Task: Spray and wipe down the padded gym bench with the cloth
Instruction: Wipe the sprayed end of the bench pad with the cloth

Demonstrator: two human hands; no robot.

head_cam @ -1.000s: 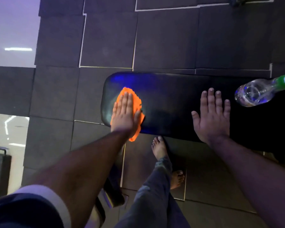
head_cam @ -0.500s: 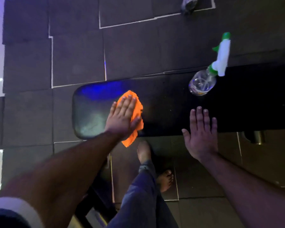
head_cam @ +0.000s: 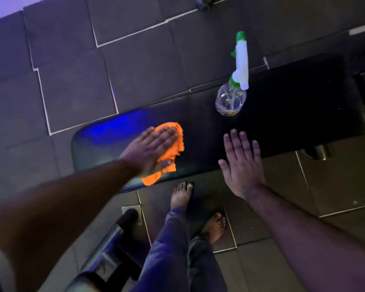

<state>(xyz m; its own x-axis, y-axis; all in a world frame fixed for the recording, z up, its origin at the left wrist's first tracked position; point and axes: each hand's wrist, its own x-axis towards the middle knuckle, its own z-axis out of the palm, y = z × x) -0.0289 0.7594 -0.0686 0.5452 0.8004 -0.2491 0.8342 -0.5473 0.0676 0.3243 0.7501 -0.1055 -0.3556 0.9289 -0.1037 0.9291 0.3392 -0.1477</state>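
We press our left hand (head_cam: 151, 151) flat, fingers straight, on the orange cloth (head_cam: 170, 153), which lies on the worktop (head_cam: 198, 131) near its rounded end. Our right hand (head_cam: 241, 163) is spread open over the worktop's near edge and holds nothing. The spray bottle (head_cam: 233, 89) stands on the worktop beyond the right hand. Two bare feet (head_cam: 182, 196) stand on the floor tiles (head_cam: 72, 81) beside the worktop's near edge.
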